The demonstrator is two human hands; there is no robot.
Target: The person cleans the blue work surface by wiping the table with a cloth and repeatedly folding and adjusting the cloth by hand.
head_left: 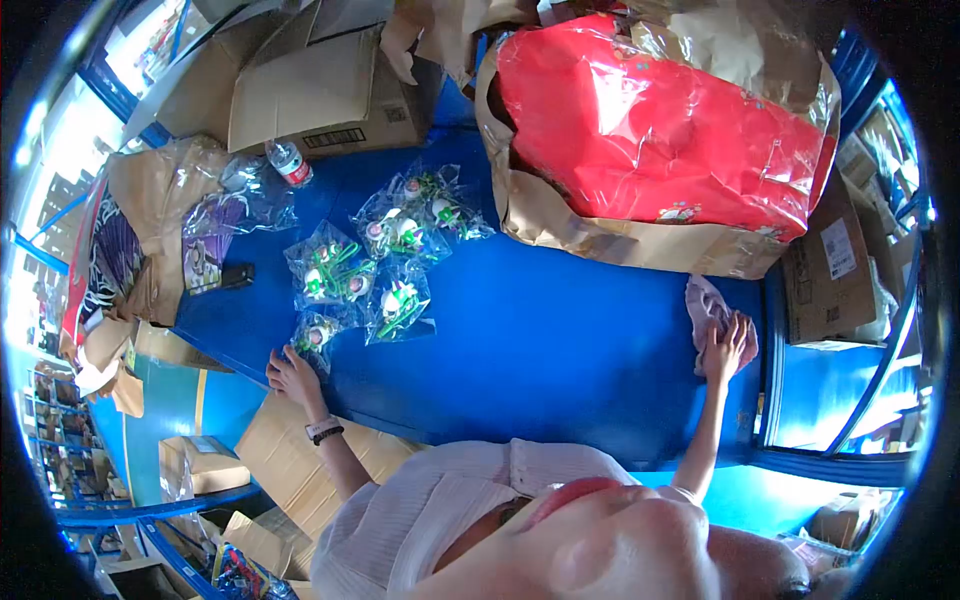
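Note:
My left hand rests at the near left edge of the blue table, its fingers apart and nothing visible in it. Just beyond its fingertips lies a clear plastic packet with a small white and green item inside. Several similar packets with green stems lie farther back, some overlapping. At the table's right end my right hand grips a crumpled pinkish cloth, pressed against the tabletop. Part of the cloth is hidden under the palm.
A large red plastic-wrapped bundle in brown paper stands at the back right. Behind on the left are a cardboard box and a bottle. A small black object lies near the left edge. Blue framing borders the right.

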